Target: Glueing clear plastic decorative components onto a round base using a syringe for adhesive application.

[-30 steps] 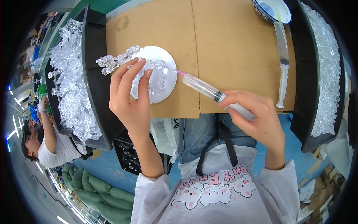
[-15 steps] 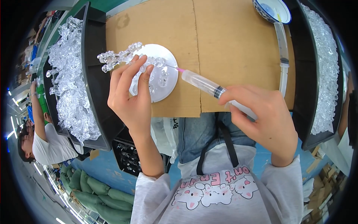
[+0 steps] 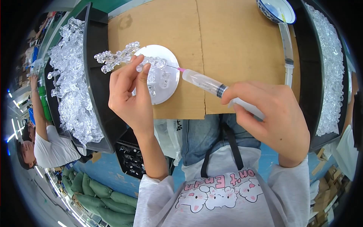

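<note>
My left hand [image 3: 130, 96] pinches a clear branched crystal-like plastic piece [image 3: 121, 56] over a white round plate [image 3: 166, 85]. More clear pieces lie on the plate under my fingers. My right hand [image 3: 274, 119] grips a clear plastic syringe [image 3: 211, 85] with a pink hub; its thin needle tip touches the held piece near my left fingertips. Both hands work above a brown cardboard sheet [image 3: 227, 41].
A black tray [image 3: 94, 90] heaped with clear plastic pieces [image 3: 70, 79] stands on the left, another black tray [image 3: 308, 75] with clear bits on the right. A blue-rimmed bowl [image 3: 276, 9] and a second syringe [image 3: 287, 49] lie at the far right. Another person [image 3: 41, 140] sits at lower left.
My right hand has slid the syringe slightly left, bringing the needle tip up to the held piece. The left hand has barely moved.
</note>
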A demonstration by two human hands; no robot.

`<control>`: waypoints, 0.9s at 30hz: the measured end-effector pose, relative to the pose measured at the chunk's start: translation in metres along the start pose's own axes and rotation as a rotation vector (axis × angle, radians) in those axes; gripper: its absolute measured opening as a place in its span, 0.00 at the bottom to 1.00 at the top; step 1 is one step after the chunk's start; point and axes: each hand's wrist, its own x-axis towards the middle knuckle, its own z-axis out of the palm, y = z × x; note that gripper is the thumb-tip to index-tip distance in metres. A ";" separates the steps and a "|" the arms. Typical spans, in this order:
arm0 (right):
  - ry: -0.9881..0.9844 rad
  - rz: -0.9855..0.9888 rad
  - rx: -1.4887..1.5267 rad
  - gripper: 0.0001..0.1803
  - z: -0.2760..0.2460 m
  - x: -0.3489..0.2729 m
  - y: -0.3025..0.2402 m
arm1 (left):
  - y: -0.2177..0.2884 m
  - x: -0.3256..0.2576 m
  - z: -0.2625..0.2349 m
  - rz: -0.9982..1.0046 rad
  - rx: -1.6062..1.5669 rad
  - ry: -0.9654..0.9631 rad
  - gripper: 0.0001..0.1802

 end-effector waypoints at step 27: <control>-0.142 -0.062 -0.338 0.11 -0.028 0.021 -0.063 | 0.000 0.026 -0.014 -0.238 -0.257 0.147 0.08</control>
